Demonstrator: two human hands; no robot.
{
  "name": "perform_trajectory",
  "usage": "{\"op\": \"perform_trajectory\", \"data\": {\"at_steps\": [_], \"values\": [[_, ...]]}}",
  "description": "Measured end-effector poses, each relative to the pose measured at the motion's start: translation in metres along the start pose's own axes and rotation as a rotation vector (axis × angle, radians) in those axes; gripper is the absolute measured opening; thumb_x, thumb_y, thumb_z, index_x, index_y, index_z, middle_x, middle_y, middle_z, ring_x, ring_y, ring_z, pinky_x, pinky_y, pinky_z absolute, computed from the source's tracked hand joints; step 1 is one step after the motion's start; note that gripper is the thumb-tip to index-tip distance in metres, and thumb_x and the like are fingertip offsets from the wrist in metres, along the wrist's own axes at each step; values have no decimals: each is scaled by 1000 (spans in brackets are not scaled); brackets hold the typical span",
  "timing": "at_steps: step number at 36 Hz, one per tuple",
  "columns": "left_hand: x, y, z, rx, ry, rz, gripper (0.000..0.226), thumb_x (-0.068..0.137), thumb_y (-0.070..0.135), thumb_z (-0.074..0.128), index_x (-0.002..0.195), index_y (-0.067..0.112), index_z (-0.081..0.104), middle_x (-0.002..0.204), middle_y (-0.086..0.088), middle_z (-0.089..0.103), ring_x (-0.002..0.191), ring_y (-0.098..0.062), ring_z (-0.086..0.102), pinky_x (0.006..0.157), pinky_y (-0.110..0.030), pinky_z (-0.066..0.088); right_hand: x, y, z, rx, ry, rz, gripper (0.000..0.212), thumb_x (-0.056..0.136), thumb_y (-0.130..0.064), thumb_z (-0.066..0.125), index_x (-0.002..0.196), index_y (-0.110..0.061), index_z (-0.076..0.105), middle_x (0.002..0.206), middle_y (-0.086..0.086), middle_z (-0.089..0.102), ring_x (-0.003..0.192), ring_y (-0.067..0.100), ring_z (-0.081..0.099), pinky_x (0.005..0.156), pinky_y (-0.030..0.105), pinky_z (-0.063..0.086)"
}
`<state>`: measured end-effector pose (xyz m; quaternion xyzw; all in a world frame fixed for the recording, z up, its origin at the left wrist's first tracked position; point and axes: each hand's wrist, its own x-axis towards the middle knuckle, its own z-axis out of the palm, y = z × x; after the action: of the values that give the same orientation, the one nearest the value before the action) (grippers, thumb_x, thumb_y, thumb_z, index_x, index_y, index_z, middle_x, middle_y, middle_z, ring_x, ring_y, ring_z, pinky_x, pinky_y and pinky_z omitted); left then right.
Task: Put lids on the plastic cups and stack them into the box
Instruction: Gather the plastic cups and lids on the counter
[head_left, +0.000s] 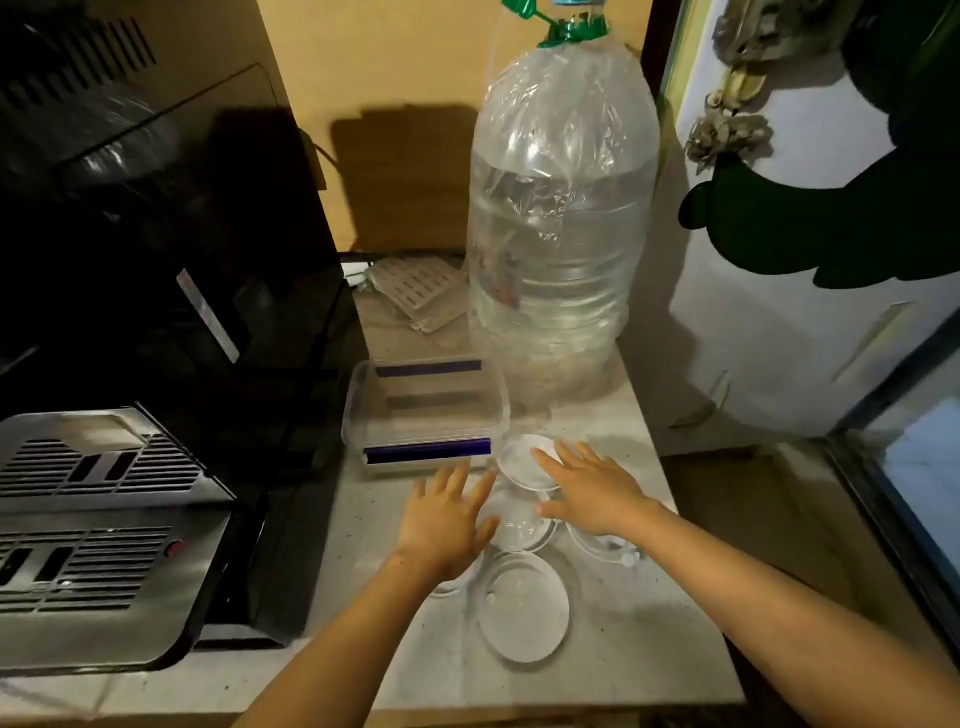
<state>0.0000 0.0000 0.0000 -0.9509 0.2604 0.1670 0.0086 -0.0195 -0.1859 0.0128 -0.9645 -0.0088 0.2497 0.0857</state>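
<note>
Two hands flat, fingers spread, holding nothing | right hand (589, 491) over far cup (524, 460), nearer | left hand (447, 519) beside middle cup (519, 525) | box (426, 415) just beyond, on desk (623, 649)

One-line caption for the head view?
Both open hands, left hand and right hand, reach over clear cups before an empty clear box.
</note>
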Motion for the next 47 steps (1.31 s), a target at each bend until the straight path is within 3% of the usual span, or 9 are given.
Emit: {"op": "perform_trajectory", "data": {"at_steps": [9, 16, 22, 25, 27, 28, 37, 43, 47], "values": [[10, -3, 8, -9, -6, -17, 56, 93, 51, 23, 143, 30, 7, 157, -3, 10, 142, -28, 14, 114, -47, 17, 11, -12, 4, -31, 228, -5, 48, 93, -37, 48, 136, -15, 42, 140, 7, 47, 130, 27, 40, 102, 38, 39], [12, -4, 9, -37, 28, -22, 53, 93, 49, 27, 141, 27, 17, 154, -4, 21, 138, -26, 24, 112, -45, 24, 25, -28, 8, -123, 271, -31, 40, 94, -37, 46, 119, -8, 57, 124, 10, 59, 116, 27, 49, 92, 36, 42], [12, -8, 9, -50, 42, -36, 51, 93, 48, 30, 138, 25, 23, 151, -4, 27, 136, -26, 28, 110, -44, 26, 29, -35, 11, -142, 269, -27, 25, 95, -15, 44, 110, -4, 60, 114, 14, 64, 106, 30, 56, 83, 35, 42], [11, -11, 8, -42, 36, -40, 51, 93, 46, 30, 139, 23, 23, 152, -5, 25, 136, -26, 28, 110, -44, 27, 26, -36, 11, -181, 400, -54, 9, 68, -8, 73, 75, -6, 68, 75, 11, 70, 72, 24, 65, 60, 26, 45], [11, -12, 6, -48, 33, -51, 51, 93, 45, 31, 138, 22, 24, 151, -5, 27, 136, -26, 29, 109, -44, 27, 29, -32, 16, -194, 483, -80, 36, 21, -10, 88, 38, -15, 56, 36, 2, 52, 34, 14, 51, 37, 14, 33], [11, -11, 5, -57, 30, -59, 51, 93, 44, 32, 138, 22, 25, 151, -5, 28, 135, -26, 30, 109, -43, 28, 31, -28, 19, -172, 535, -84, 42, 11, -10, 86, 31, -17, 50, 29, 0, 46, 27, 12, 44, 34, 11, 28], [12, -10, -7, -346, 88, -121, 46, 92, 34, 41, 136, 20, 36, 141, -5, 45, 125, -24, 45, 104, -39, 39, 5, -12, 24, -201, 700, -237, 38, 20, -15, 91, 44, -20, 62, 42, -4, 58, 39, 12, 56, 39, 18, 42], [18, -7, -16, -844, 105, -184, 30, 92, 23, 43, 118, 12, 55, 119, -13, 61, 102, -24, 58, 88, -37, 48, -18, 16, 14, -146, 946, -372, 31, 40, -11, 93, 62, -16, 71, 61, -2, 70, 58, 18, 67, 49, 22, 51], [19, -3, -36, -1383, -10, -242, 30, 92, 30, 41, 106, 10, 59, 102, -12, 64, 84, -20, 61, 72, -33, 48, -28, 28, -6, -180, 1162, -489, 10, 65, -4, 79, 68, -11, 72, 67, 3, 71, 63, 20, 68, 54, 23, 50]]}}
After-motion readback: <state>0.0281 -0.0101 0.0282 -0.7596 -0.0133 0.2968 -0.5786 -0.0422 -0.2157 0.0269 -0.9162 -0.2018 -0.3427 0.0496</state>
